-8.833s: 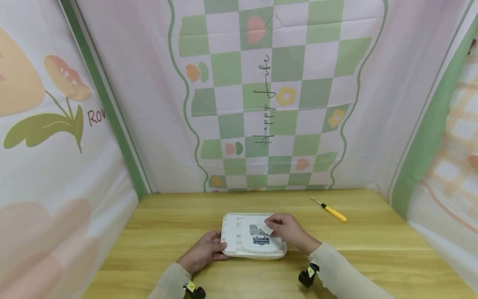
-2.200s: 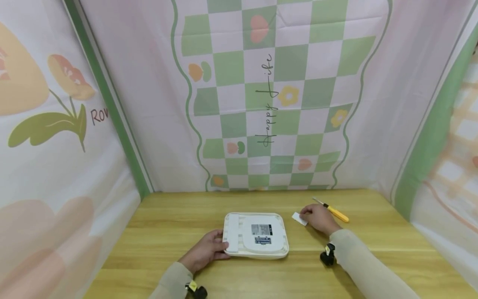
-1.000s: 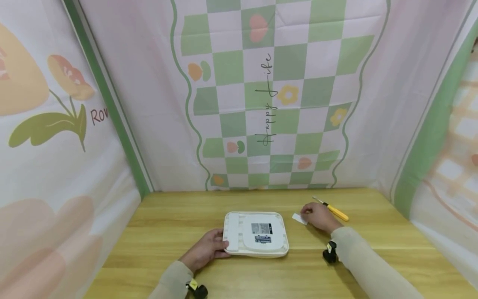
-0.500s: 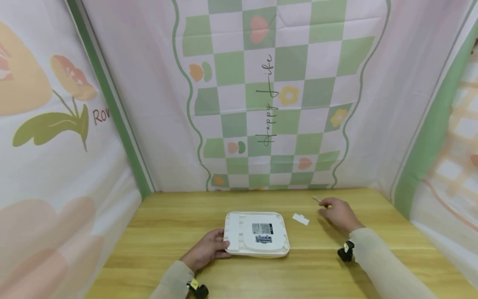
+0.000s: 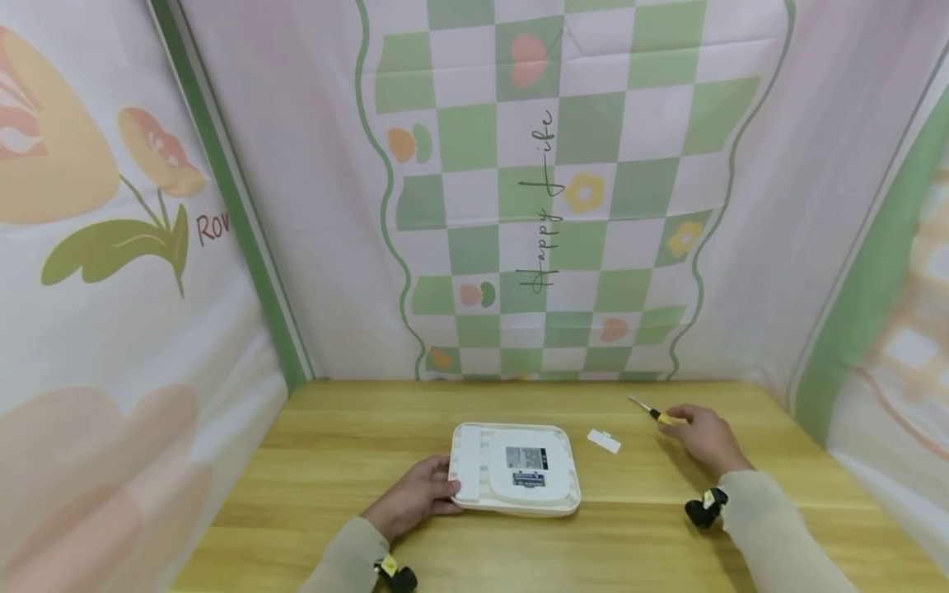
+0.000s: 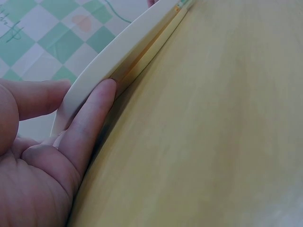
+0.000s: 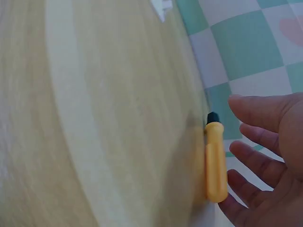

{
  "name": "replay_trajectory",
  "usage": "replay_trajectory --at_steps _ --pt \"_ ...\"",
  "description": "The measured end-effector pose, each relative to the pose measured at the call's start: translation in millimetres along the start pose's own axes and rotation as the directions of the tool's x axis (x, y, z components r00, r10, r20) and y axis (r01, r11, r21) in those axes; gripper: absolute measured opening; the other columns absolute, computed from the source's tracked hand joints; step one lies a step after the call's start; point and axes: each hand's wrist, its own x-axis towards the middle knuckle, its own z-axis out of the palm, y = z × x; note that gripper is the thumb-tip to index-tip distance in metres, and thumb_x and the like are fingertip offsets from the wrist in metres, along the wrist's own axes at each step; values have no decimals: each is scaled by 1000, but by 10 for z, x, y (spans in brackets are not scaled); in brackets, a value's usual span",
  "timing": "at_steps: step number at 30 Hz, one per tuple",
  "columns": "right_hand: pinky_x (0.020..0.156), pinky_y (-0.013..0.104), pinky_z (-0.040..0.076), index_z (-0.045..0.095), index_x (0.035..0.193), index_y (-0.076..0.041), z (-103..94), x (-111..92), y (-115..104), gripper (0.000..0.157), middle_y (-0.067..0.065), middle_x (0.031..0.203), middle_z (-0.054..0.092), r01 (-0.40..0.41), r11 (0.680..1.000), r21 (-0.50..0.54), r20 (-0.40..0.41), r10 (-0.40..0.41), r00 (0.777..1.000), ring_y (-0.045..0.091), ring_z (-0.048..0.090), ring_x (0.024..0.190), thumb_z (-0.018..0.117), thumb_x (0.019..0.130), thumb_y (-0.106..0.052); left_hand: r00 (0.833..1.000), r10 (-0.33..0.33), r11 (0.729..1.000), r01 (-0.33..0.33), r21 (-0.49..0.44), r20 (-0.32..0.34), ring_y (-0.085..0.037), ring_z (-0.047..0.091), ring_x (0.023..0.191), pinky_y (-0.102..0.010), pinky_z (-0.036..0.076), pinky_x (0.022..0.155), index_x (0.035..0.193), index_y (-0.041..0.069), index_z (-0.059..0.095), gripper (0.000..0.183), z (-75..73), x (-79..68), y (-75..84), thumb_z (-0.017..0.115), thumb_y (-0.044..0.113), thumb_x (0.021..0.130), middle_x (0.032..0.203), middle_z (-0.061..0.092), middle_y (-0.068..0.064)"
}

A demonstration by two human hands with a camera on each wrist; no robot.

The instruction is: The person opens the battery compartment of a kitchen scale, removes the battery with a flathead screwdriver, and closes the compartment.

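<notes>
A white rounded-rectangular device (image 5: 470, 463) lies on the table, its underside up. Its battery compartment is uncovered and shows dark blue batteries (image 5: 529, 479) below a grey label. My left hand (image 5: 415, 497) holds the device's left edge, thumb on top and fingers underneath, as the left wrist view shows up close. To its right lies a small white battery cover (image 5: 604, 441) with a tab. Farther right, my right hand (image 5: 706, 436) is over the yellow handle of a screwdriver (image 7: 216, 163); in the right wrist view its fingers are spread beside the handle.
The wooden table (image 5: 511, 552) ends at a checkered fabric backdrop (image 5: 549, 288), with fabric walls at left and right. A small black camera sits on each wrist, below the beige sleeves (image 5: 771, 527).
My right hand has brought the battery cover from the device to the table, let it go and moved right to the screwdriver's handle. My left hand stays on the device.
</notes>
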Motion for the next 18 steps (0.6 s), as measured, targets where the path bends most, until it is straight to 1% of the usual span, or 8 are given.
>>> replay_trajectory --at_steps 3,6,10,13,18 --pt "88 63 43 57 122 12 17 2 48 55 32 120 58 -4 1000 -8 -11 4 1000 53 52 108 68 91 -31 1000 -1 1000 1 2 0 -33 65 98 -44 56 85 140 -14 30 53 0 1 2 56 -2 95 110 64 -22" --pt "84 58 47 59 118 13 19 -1 84 51 31 111 62 -12 1000 -23 -27 12 1000 49 57 100 71 88 -27 1000 -3 1000 3 0 2 -33 65 98 -44 56 85 139 -14 31 52 9 0 0 57 -2 95 110 64 -21" --pt "77 52 49 61 115 12 27 11 124 49 28 105 64 -31 999 -36 -27 30 999 42 60 92 72 87 -26 1000 -5 1000 5 0 0 -33 65 98 -44 56 86 140 -14 30 53 19 -10 5 56 -2 95 110 64 -21" --pt "74 50 49 61 114 12 36 27 147 47 28 103 65 -41 998 -42 -27 40 999 40 61 90 71 87 -26 1000 -8 1000 8 0 -3 -33 65 99 -44 56 86 140 -14 29 53 23 -20 19 56 -2 95 111 64 -21" --pt "76 53 49 63 112 11 56 62 181 43 28 106 64 -73 997 -33 -28 72 997 42 59 92 71 87 -23 1000 -10 1000 10 -6 -1 -34 65 99 -44 56 86 141 -14 28 54 21 -27 36 56 -2 96 111 63 -22"
